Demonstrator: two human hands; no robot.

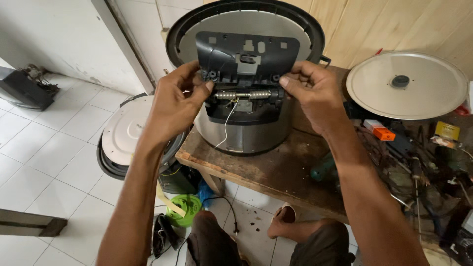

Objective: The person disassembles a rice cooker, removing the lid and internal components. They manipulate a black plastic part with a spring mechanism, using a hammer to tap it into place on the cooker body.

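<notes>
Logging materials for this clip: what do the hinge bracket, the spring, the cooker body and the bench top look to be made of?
Hinge bracket: black moulded plastic, matte, with cut-outs. Spring: bare metal wire, shiny coils. Cooker body: likely brushed steel, grey sheen. Bench top: unfinished wood, worn and stained, grain showing. Left hand and right hand grip the bracket's ends.

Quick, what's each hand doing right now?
Left hand: pinching the black hinge bracket of the rice cooker.
Right hand: pinching the bracket's other end.

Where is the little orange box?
In the head view, the orange box lies on the cluttered wooden workbench, on the person's right, just below the round metal lid and right of the right hand.
</notes>
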